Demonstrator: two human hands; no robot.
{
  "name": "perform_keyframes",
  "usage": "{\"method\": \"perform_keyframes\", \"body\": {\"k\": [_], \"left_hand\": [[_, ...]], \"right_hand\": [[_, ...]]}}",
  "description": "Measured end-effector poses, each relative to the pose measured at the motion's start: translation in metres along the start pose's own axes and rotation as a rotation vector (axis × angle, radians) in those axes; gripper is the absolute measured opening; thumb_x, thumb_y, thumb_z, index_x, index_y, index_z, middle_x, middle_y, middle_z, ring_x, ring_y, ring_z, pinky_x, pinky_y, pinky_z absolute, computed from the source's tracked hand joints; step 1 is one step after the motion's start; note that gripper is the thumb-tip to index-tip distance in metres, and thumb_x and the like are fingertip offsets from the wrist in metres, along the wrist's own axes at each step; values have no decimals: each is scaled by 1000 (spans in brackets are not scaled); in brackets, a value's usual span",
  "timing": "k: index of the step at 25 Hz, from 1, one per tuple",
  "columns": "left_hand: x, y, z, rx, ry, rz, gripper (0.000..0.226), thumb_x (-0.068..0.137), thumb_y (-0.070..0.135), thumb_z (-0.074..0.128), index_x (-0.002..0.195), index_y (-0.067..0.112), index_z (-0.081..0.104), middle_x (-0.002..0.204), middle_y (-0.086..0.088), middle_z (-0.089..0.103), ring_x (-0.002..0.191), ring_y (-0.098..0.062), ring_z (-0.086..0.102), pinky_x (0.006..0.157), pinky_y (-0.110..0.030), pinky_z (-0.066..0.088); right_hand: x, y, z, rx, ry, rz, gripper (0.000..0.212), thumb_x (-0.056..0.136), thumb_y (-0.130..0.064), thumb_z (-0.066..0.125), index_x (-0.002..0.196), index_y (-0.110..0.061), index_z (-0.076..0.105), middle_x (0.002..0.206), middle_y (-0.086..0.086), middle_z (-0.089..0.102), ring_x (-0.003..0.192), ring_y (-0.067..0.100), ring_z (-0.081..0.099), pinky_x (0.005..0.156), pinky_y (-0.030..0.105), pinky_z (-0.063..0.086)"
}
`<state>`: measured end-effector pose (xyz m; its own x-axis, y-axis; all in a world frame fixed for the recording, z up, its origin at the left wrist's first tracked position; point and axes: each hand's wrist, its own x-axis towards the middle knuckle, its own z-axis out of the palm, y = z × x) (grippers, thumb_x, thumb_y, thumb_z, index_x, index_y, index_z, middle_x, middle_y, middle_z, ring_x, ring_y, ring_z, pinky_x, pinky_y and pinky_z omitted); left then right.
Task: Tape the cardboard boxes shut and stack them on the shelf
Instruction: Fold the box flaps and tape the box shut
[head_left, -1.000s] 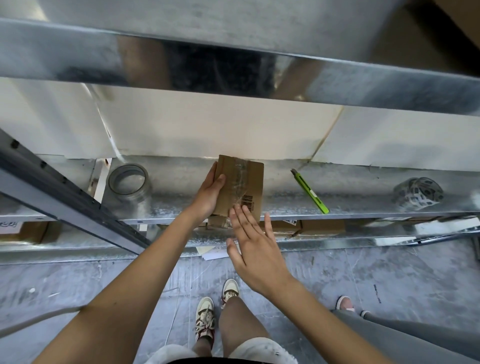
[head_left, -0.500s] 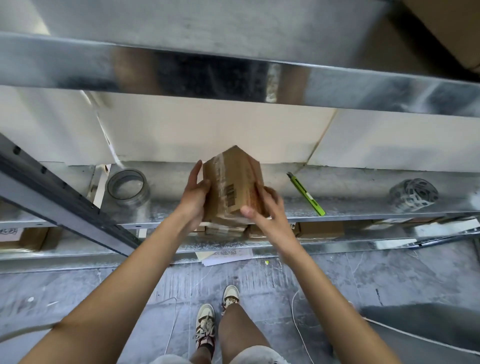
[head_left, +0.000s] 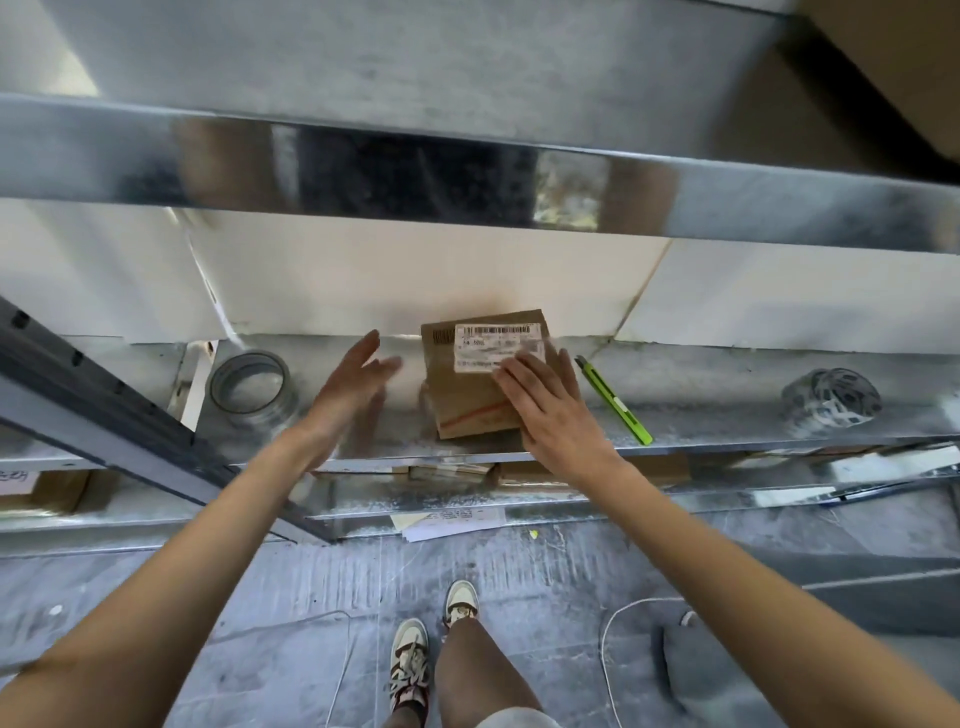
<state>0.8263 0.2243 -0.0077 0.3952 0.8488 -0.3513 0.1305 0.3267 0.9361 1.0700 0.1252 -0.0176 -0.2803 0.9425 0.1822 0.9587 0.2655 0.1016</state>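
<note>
Cardboard box (head_left: 475, 395) laid label-up on the metal shelf (head_left: 701, 395), right hand (head_left: 550, 410) flat upon it, left hand (head_left: 353, 384) spread, apparently free; taping next requires the tape roll (head_left: 253, 387).

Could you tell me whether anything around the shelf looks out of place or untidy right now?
Mostly tidy. The cardboard box lies slightly askew on the metal shelf, under the right hand. Loose papers lie on the floor below, poking out from under the shelving.
</note>
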Motion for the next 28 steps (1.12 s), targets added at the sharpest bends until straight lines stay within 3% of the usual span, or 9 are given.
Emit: {"method": "perform_keyframes", "body": {"k": [3,5,8,12,18,21,24,26,28], "left_hand": [[3,10,10,492,-290,59,142,50,45,88,150,26,-11,146,19,9,134,0,8,105,-20,17],[12,11,25,653,-314,138,152,48,37,93,147,23,-21,152,13,2,139,-5,4,107,-19,11],[24,5,36,725,-210,161,145,53,32,92,149,21,-17,155,4,5,140,-13,16,104,-18,18],[29,-3,35,651,-101,190,127,56,17,90,150,18,6,149,2,21,126,-10,35,94,-16,30],[31,-5,34,620,-89,231,113,51,6,89,142,17,24,132,7,33,88,-9,52,69,-7,40],[33,-6,33,585,-110,270,115,48,11,93,140,17,26,133,7,36,118,-3,39,86,-16,41],[34,-11,31,562,-120,249,115,46,16,94,139,20,26,135,7,36,125,0,33,96,-28,42],[35,-12,30,537,-135,238,116,41,28,92,137,25,26,137,7,38,127,-1,34,100,-32,42],[34,-10,31,488,-166,210,120,40,33,90,139,29,22,140,9,37,129,1,32,102,-25,39]], "right_hand": [[-15,8,7,-5,-94,-38,83,71,-19,73,142,-15,30,150,6,34,144,24,21,112,61,8],[-17,5,3,84,-69,-13,67,82,-35,60,141,-17,35,151,5,36,145,20,20,114,59,4],[2,-10,-13,226,33,107,51,93,-41,37,137,-18,47,143,0,47,141,15,30,117,51,0],[43,-53,-18,413,-101,153,61,96,-43,9,149,-18,26,157,-5,20,146,6,6,119,39,-9],[35,-41,-5,310,-131,117,61,96,-40,9,149,-16,29,155,-2,27,145,8,15,120,43,2],[20,-15,-2,269,-129,159,62,96,-40,6,150,-18,24,156,-4,23,145,5,8,119,37,-5],[6,4,4,281,-105,264,60,97,-41,9,151,-15,20,157,-1,19,144,7,6,120,36,7],[7,4,6,441,-108,444,57,101,-41,15,152,-16,10,156,5,26,140,8,25,109,32,33],[15,4,6,717,-89,705,53,103,-39,22,153,-21,15,122,14,60,102,14,58,73,29,46]]}}
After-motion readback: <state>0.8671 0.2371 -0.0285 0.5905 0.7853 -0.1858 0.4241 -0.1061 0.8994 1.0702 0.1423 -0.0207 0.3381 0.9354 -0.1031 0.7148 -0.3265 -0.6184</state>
